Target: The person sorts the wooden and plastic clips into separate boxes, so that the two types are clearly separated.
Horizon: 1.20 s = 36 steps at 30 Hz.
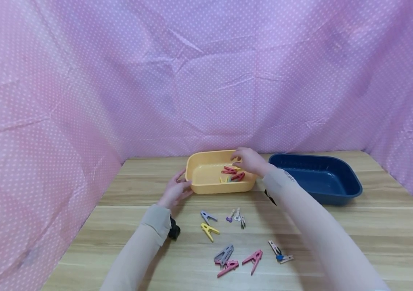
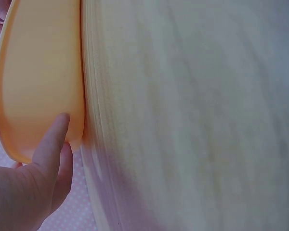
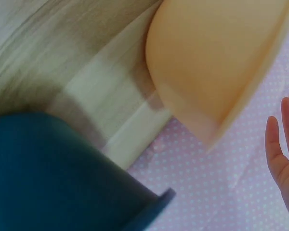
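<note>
A yellow plastic basin (image 1: 206,188) stands at the back of the wooden table, with several red and yellow clothespins (image 1: 238,176) lying inside toward its right. My left hand (image 1: 175,190) is at the basin's left end, its fingers extended along the outer wall; in the left wrist view a straight fingertip (image 2: 63,120) touches that wall. Over the right end of the basin hovers my right hand (image 1: 250,161), thumb and fingers apart above the clothespins. Spread fingers (image 3: 272,137) show at the edge of the right wrist view, with nothing visible between them.
A dark blue basin (image 1: 351,195) stands to the right, under the right forearm's far side. In front lie a lilac clothespin (image 1: 208,217), a yellow clothespin (image 1: 210,231), a grey clothespin (image 1: 224,254), a pink clothespin (image 1: 253,260) and several small clips (image 1: 237,215). Pink dotted cloth (image 1: 213,97) hangs behind.
</note>
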{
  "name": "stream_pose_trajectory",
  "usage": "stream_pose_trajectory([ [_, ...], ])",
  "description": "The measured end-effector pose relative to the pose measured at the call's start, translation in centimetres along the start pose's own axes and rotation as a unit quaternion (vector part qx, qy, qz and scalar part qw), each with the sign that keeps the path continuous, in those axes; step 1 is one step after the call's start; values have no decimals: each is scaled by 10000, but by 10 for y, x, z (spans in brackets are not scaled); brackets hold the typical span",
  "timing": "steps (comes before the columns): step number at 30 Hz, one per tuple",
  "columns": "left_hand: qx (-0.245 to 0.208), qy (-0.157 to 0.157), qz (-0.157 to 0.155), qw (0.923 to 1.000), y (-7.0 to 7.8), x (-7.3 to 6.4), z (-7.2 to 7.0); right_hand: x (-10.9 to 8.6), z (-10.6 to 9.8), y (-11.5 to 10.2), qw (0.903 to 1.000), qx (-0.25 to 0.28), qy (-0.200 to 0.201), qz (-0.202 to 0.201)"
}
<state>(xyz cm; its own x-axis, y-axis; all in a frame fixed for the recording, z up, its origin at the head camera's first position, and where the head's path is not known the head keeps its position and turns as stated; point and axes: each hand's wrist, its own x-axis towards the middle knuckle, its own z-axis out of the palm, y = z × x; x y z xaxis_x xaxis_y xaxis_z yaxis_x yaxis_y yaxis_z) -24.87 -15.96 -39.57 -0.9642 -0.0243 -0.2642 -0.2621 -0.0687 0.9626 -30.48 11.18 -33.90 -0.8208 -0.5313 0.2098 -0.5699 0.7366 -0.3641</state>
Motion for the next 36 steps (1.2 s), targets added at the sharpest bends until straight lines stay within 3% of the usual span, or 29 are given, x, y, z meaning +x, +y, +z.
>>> stream_pose_trajectory([
  [11,8,-30,21,10000,-1,3,-1,-15,-8,-10,9996,220,-166,-68],
  [19,-61,-20,41,10000,0,4,-1,-30,-10,-17,9946,88,81,-1032],
  [24,-103,-25,6,9999,1,7,-1,-40,-11,-26,9904,121,152,-1369],
  [36,12,6,-60,10000,4,9,-2,-56,-8,-39,9891,224,-192,-1445],
])
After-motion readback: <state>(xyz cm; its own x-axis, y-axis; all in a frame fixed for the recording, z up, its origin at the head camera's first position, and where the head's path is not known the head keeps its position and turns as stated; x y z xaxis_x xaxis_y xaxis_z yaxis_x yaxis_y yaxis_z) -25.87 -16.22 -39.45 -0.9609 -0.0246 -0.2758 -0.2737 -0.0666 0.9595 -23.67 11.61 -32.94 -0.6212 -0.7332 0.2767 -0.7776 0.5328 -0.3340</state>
